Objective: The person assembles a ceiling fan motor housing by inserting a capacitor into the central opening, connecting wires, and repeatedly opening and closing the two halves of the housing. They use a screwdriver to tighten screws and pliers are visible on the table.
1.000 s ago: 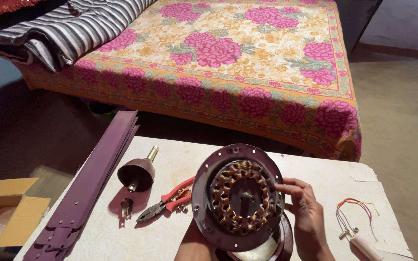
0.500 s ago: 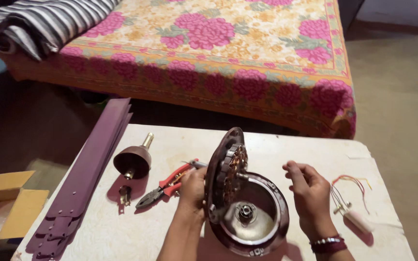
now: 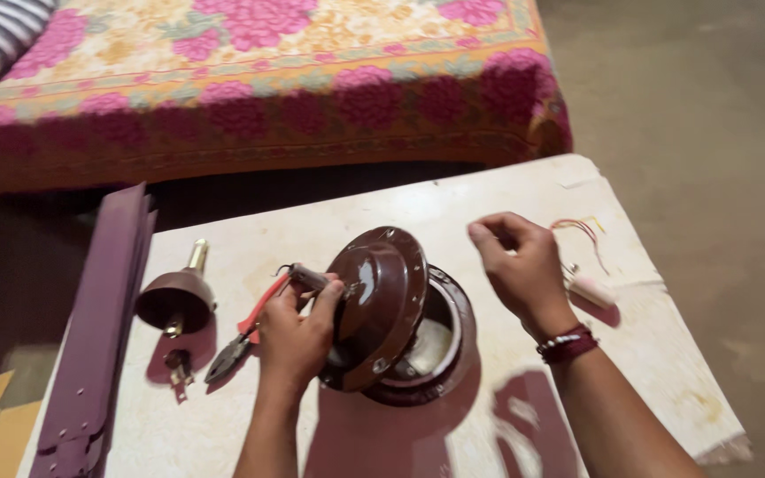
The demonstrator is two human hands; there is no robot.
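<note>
1. At the table's point(image 3: 453, 208) centre, the brown motor cover point(image 3: 374, 305) stands tilted on edge over the lower housing point(image 3: 440, 341).
2. Left hand point(image 3: 298, 332) is clamped on the cover's left rim.
3. Right hand point(image 3: 520, 265) hovers right of it, fingers loosely curled, holding nothing visible.
4. Left: red-handled pliers point(image 3: 245, 332), bell-shaped canopy point(image 3: 174, 296), purple fan blades point(image 3: 99, 327).
5. Right: white capacitor point(image 3: 591, 289) with wires, partly hidden by the hand.
6. Far: floral bed point(image 3: 258, 80).
</note>
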